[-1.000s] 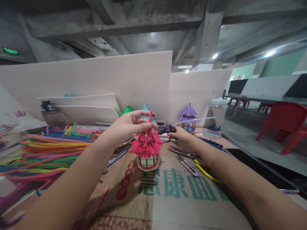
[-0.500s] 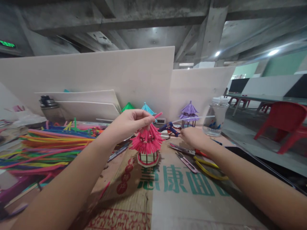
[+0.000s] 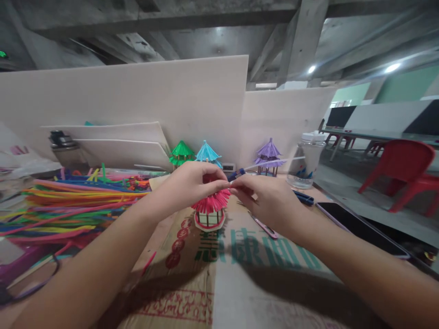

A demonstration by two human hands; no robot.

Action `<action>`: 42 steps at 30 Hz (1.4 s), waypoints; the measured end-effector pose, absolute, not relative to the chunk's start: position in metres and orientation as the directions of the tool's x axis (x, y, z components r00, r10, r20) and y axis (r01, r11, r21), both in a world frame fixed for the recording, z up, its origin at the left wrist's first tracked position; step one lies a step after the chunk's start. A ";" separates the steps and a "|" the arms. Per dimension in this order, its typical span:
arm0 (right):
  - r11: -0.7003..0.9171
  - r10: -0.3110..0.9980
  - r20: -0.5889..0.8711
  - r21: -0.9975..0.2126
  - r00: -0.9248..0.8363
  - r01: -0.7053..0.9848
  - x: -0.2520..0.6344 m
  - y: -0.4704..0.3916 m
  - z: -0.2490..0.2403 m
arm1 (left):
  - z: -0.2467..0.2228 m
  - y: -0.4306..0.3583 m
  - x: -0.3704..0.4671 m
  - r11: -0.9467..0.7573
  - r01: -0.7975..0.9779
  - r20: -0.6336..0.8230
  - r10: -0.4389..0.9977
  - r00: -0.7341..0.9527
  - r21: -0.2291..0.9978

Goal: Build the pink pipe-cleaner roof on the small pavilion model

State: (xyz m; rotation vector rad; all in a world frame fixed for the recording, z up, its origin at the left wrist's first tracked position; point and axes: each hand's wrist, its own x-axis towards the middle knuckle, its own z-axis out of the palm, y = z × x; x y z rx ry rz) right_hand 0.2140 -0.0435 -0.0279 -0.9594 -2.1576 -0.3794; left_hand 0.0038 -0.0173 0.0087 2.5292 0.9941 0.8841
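Note:
My left hand (image 3: 197,183) and my right hand (image 3: 265,196) meet fingertip to fingertip above a small pink pavilion model (image 3: 209,204). Both are closed in a pinch on a short pink pipe cleaner piece, mostly hidden by the fingers. The pavilion stands upright on the cardboard (image 3: 192,274), its fringed roof partly covered by my left hand. Just behind my right fingers lies a blue glue gun (image 3: 236,174), with a clear glue stick (image 3: 277,162) sticking out of it. Small pink-handled snips (image 3: 264,227) lie below my right hand.
Colourful pipe cleaners (image 3: 78,201) are piled at the left. Green (image 3: 181,153), light blue (image 3: 207,153) and purple (image 3: 269,157) pavilions stand along the white board (image 3: 154,96). A clear jar (image 3: 305,162) and a phone (image 3: 360,228) are at the right.
My right hand has left the glue gun and come in to meet my left fingertips at the pink piece. The view has shifted slightly.

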 end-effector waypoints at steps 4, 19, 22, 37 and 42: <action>0.647 0.519 0.718 0.025 -0.464 0.762 0.213 -0.044 -0.028 | 0.012 -0.014 -0.004 -0.737 0.544 0.522 0.672 0.525 0.402; 0.627 0.670 0.588 -0.123 -0.452 0.770 0.187 -0.026 -0.031 | 0.004 0.025 -0.019 -0.695 0.576 0.703 0.658 0.268 0.431; 0.628 0.687 0.536 -0.096 -0.491 0.773 0.188 -0.026 -0.042 | -0.005 0.041 -0.020 -0.657 0.593 0.625 0.718 0.306 0.465; 0.675 0.521 0.751 -0.072 -0.405 0.735 0.200 -0.030 -0.040 | 0.008 -0.002 -0.001 -0.661 0.418 0.543 0.751 0.376 0.623; 0.696 0.577 0.679 -0.116 -0.455 0.709 0.204 -0.017 -0.036 | 0.007 -0.011 0.008 -0.636 0.215 0.512 0.743 0.431 0.741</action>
